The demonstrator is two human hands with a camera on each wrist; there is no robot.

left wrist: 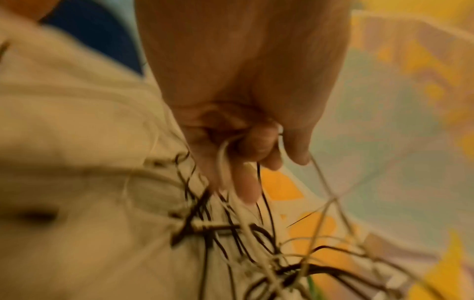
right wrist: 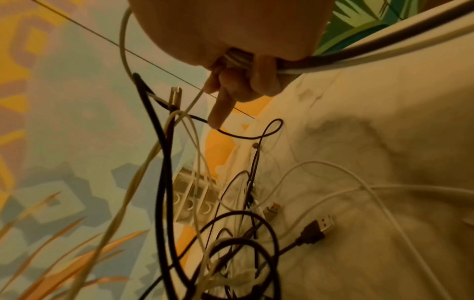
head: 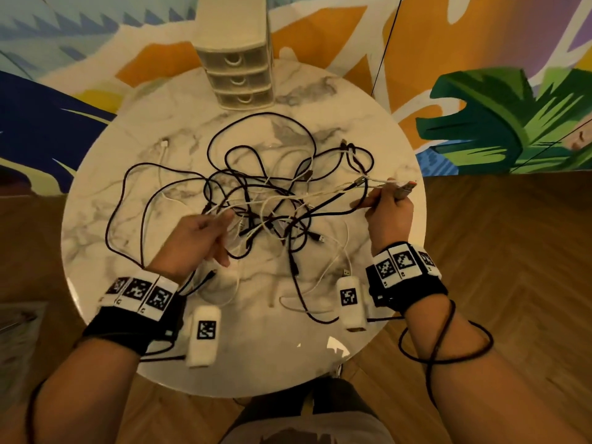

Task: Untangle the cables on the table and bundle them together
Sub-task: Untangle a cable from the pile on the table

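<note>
A tangle of black and white cables point(head: 266, 206) sprawls over the round marble table point(head: 134, 129). My left hand point(head: 205, 233) hovers over the tangle's left side and pinches a white cable point(left wrist: 223, 154) looped round its fingers. My right hand point(head: 389, 208) is raised at the table's right edge and grips a bunch of cable ends point(head: 394, 189), one plug orange-tipped point(head: 408, 186). In the right wrist view the fingers point(right wrist: 246, 81) curl round black and white cables point(right wrist: 238, 58), with the index finger point(right wrist: 220, 109) pointing down. Strands stretch taut between both hands.
A cream three-drawer organiser point(head: 238, 59) stands at the table's far edge. Loose USB plugs point(right wrist: 318, 227) lie on the marble. A black cable point(head: 448, 341) loops round my right forearm. Wood floor point(head: 512, 283) lies to the right, a painted mural wall point(head: 480, 123) behind.
</note>
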